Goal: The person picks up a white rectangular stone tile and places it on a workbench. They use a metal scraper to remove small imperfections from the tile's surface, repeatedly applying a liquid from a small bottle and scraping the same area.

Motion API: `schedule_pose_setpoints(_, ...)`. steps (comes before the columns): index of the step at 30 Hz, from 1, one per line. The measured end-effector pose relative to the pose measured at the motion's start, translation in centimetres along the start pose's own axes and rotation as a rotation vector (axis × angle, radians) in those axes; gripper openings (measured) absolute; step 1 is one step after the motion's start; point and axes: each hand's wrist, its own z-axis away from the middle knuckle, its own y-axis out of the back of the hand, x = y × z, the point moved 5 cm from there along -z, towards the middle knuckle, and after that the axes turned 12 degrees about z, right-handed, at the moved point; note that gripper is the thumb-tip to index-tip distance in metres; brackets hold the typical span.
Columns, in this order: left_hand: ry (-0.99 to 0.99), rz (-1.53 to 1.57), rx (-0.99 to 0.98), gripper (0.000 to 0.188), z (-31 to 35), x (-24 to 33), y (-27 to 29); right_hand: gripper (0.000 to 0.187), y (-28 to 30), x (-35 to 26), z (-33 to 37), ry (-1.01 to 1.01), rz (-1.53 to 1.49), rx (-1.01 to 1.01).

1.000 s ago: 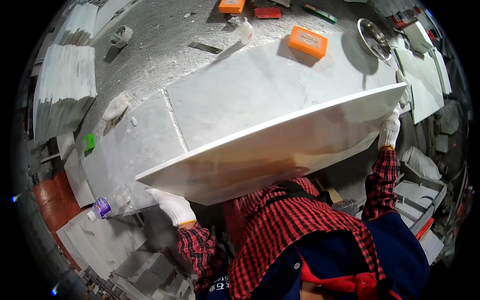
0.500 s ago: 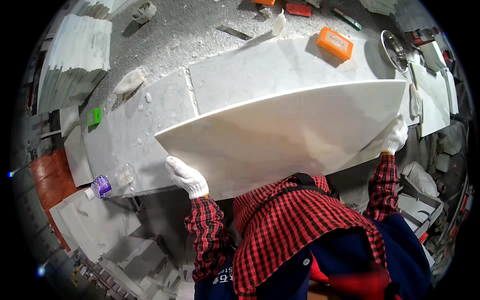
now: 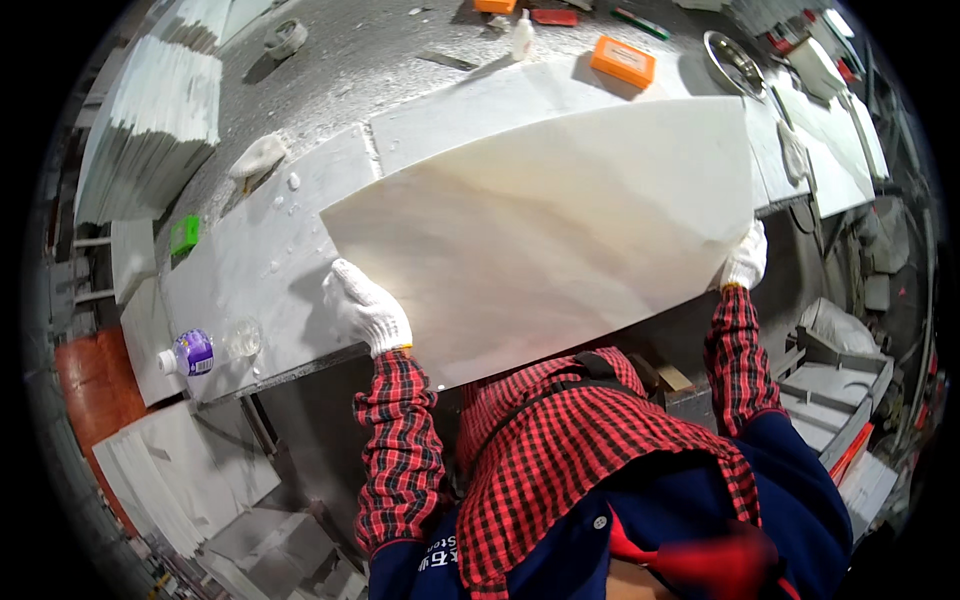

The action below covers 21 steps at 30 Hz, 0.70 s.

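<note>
Large white marble slab (image 3: pixel 545 235) held tilted over grey tabletop (image 3: pixel 250 270), near edge raised toward person. Left hand (image 3: pixel 365 312) gloved, grip closed on slab's left lower edge; right hand (image 3: pixel 745 258) gloved, grip closed on right corner. Step in hand, by look: carrying/positioning slab. Next move calls for steady two-hand support, level lowering. Plastic bottle (image 3: pixel 190 353), orange box (image 3: pixel 622 62) nearby; stacked tiles (image 3: pixel 150 130) left.

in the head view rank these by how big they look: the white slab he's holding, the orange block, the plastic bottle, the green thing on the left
1. white slab, by far the largest, held by the left hand and right hand
2. plastic bottle
3. orange block, close to the bottle; it lies farther from the camera, so this order is unsure
4. green thing, smallest
</note>
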Motion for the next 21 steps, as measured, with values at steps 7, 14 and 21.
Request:
schedule_pose_setpoints(7, 0.023, 0.234, -0.100, 0.063, -0.5, 1.6, 0.4, 0.053, 1.6, -0.4, -1.0, 0.132, 0.326, -0.014)
schedule_pose_setpoints(14, 0.135, 0.576, -0.204, 0.065, -1.4, -0.8, -0.2, 0.052, 2.9, -4.0, 0.1, 0.006, 0.445, -0.079)
schedule_pose_setpoints(21, 0.154, 0.681, -0.204, 0.065, -0.7, -1.2, 1.2, 0.049, 3.4, -4.7, -0.2, 0.082, 0.346, 0.116)
